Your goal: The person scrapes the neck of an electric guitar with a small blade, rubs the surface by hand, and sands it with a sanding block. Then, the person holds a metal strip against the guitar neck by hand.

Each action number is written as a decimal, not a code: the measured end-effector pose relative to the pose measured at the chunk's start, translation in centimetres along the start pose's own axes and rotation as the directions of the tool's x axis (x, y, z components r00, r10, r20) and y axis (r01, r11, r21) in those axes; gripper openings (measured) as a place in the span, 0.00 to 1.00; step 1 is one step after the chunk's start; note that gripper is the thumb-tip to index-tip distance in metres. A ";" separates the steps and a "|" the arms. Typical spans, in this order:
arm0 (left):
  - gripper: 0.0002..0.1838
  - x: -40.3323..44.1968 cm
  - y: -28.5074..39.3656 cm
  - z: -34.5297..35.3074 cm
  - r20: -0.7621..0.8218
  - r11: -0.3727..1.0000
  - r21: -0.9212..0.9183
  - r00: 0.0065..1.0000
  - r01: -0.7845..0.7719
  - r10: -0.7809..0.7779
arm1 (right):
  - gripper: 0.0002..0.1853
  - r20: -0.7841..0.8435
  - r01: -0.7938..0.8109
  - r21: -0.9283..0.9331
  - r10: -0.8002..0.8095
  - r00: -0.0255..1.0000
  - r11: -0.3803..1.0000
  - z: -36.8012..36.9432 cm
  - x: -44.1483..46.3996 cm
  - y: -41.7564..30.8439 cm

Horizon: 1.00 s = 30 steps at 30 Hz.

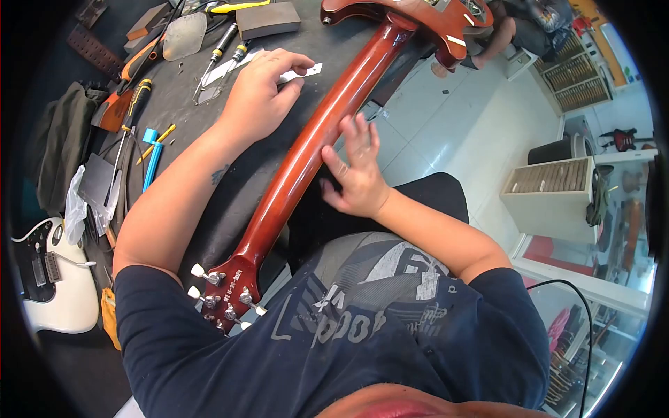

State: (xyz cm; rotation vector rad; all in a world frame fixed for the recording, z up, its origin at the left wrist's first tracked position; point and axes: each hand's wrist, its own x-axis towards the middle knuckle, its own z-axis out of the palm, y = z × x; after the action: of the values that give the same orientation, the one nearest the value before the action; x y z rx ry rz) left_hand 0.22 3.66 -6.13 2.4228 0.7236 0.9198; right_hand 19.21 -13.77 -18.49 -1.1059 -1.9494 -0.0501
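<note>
A reddish-brown electric guitar [306,150] lies face down across the bench edge. The back of its glossy neck runs toward me, and its headstock [233,285] with several tuners is close to my chest. Left of the neck, my left hand [268,87] is palm down with bent fingers, pinching a flat pale strip [312,71] with a hole near its end. Part of that strip is hidden under the fingers. My right hand [359,171], slightly blurred, has its fingers spread at the right edge of the neck, fingertips touching or very near it.
Screwdrivers [221,45], a dark block [268,19], a blue tool [151,164] and a yellow pencil [164,139] lie on the black bench [202,122]. A white guitar body [66,292] is at the left. Another person's leg [498,42] shows behind the guitar body.
</note>
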 end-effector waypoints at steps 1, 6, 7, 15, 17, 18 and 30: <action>0.16 0.0 0.0 -0.1 0.000 1.000 0.002 1.000 -0.001 0.001 | 0.56 -0.037 -0.039 -0.027 0.038 0.999 0.999 0.1 0.4 0.6; 0.16 -0.1 -0.2 -0.1 -0.003 1.000 0.023 1.000 -0.011 0.011 | 0.56 -0.057 -0.095 0.017 0.096 0.994 0.995 1.1 -0.7 0.2; 0.16 0.0 -0.1 -0.1 -0.002 1.000 0.019 1.000 -0.008 0.008 | 0.55 -0.049 -0.089 0.040 0.091 0.995 0.995 1.4 -1.1 0.2; 0.13 -0.2 -0.3 0.1 -0.063 0.999 0.042 0.998 0.025 -0.022 | 0.53 -0.064 -0.057 -0.011 0.056 0.996 0.998 0.9 -1.2 1.2; 0.12 -0.1 -0.7 -0.1 -0.131 0.993 0.093 0.990 0.068 -0.055 | 0.53 -0.075 -0.008 -0.051 0.004 0.997 0.999 0.5 -1.0 2.2; 0.10 0.1 0.3 -0.5 -0.168 0.979 0.139 0.978 0.150 -0.126 | 0.53 -0.070 0.002 -0.040 -0.005 0.998 0.999 0.5 -1.0 2.4; 0.07 -0.2 0.9 -0.6 -0.063 0.915 0.355 0.982 0.190 -0.179 | 0.51 -0.032 -0.028 -0.062 0.026 0.999 0.998 -1.2 1.2 -0.2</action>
State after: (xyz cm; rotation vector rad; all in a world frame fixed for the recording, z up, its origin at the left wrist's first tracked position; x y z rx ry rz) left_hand -0.04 2.97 -5.24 2.5936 1.2024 0.8036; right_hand 19.57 -13.62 -16.82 -1.1658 -1.9162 -0.1139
